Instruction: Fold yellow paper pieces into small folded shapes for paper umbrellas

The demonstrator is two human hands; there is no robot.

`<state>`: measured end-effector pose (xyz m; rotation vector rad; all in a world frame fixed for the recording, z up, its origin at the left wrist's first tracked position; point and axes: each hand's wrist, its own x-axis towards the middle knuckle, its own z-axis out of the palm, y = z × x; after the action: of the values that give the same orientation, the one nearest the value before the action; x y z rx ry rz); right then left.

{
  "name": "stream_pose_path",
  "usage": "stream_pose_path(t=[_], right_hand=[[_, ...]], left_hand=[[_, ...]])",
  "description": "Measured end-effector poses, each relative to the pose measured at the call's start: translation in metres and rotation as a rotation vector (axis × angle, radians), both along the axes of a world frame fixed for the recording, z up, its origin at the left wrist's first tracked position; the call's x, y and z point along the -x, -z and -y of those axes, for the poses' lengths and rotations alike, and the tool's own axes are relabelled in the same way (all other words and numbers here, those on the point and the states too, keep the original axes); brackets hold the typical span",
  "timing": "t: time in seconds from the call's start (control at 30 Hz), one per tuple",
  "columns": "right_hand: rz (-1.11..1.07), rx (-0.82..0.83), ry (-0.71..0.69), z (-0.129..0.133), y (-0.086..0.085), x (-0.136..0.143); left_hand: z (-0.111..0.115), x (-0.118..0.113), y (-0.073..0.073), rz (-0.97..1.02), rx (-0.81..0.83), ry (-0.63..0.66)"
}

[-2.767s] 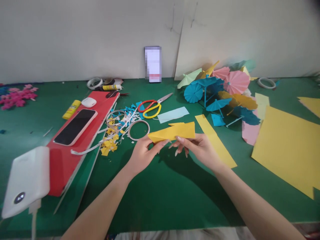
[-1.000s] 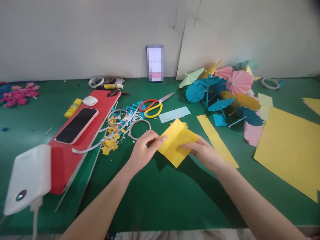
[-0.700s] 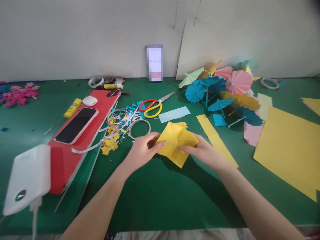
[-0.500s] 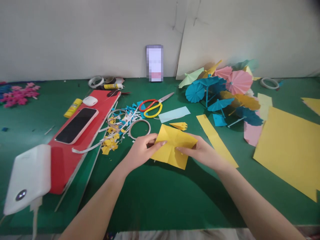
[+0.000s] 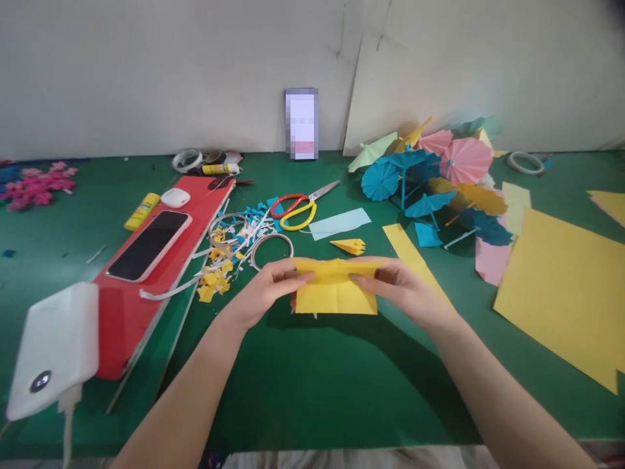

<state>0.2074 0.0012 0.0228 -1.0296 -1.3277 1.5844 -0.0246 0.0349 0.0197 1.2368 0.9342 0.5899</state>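
Note:
A creased sheet of yellow paper [image 5: 336, 296] is held above the green table between my two hands, its upper part bent over along a crosswise fold. My left hand [image 5: 273, 290] pinches its left side, thumb in front and fingers behind. On the right side my right hand [image 5: 390, 283] grips it the same way. Just beyond the paper lies a small folded yellow piece [image 5: 348, 246]. A yellow strip [image 5: 415, 257] reaches past my right hand. A roll of tape [image 5: 272, 253] lies beyond my left hand.
Red-and-yellow-handled scissors [image 5: 303, 208] and a pale blue strip [image 5: 340, 223] lie further back. Paper umbrellas [image 5: 430, 169] pile up at the back right, near a large yellow sheet [image 5: 561, 293]. Paper scraps [image 5: 234, 241], a phone [image 5: 150, 246] and a power bank [image 5: 56, 348] are leftward.
The yellow paper has turned from a slanted position to level with me, and its upper part is now bent over. Both hands still hold its sides.

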Motion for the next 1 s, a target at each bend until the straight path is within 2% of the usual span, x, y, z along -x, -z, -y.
stream_pose_path(t=[0.17, 0.27, 0.37, 0.47, 0.53, 0.6, 0.7, 0.83, 0.9, 1.0], right_hand=[[0.099, -0.088, -0.043, -0.002, -0.003, -0.007], [0.222, -0.216, -0.034, -0.002, -0.003, -0.008], [0.331, -0.349, -0.031, -0.001, -0.004, -0.007], [0.38, -0.427, -0.104, 0.0, -0.004, -0.005], [0.404, -0.452, -0.164, 0.002, -0.004, -0.003], [0.425, -0.464, -0.208, 0.003, -0.005, -0.002], [0.438, -0.472, -0.257, 0.004, -0.008, -0.001], [0.4, -0.432, -0.274, 0.005, -0.009, -0.002], [0.35, -0.351, -0.246, 0.006, -0.009, -0.004], [0.189, -0.127, -0.162, 0.006, -0.008, -0.008]], left_hand=[[0.0, 0.006, -0.002, 0.006, -0.007, -0.003], [-0.002, 0.006, -0.004, 0.107, 0.05, -0.002], [-0.004, 0.003, -0.005, 0.156, 0.032, -0.066], [-0.002, -0.001, -0.006, -0.073, -0.143, -0.084], [0.002, -0.005, -0.007, -0.232, -0.286, -0.014], [0.006, -0.008, -0.008, -0.309, -0.361, 0.075], [0.01, -0.012, -0.01, -0.336, -0.364, 0.148], [0.01, -0.014, -0.01, -0.344, -0.361, 0.141], [0.01, -0.013, -0.01, -0.344, -0.37, 0.117], [0.009, -0.012, -0.008, -0.339, -0.363, 0.078]])
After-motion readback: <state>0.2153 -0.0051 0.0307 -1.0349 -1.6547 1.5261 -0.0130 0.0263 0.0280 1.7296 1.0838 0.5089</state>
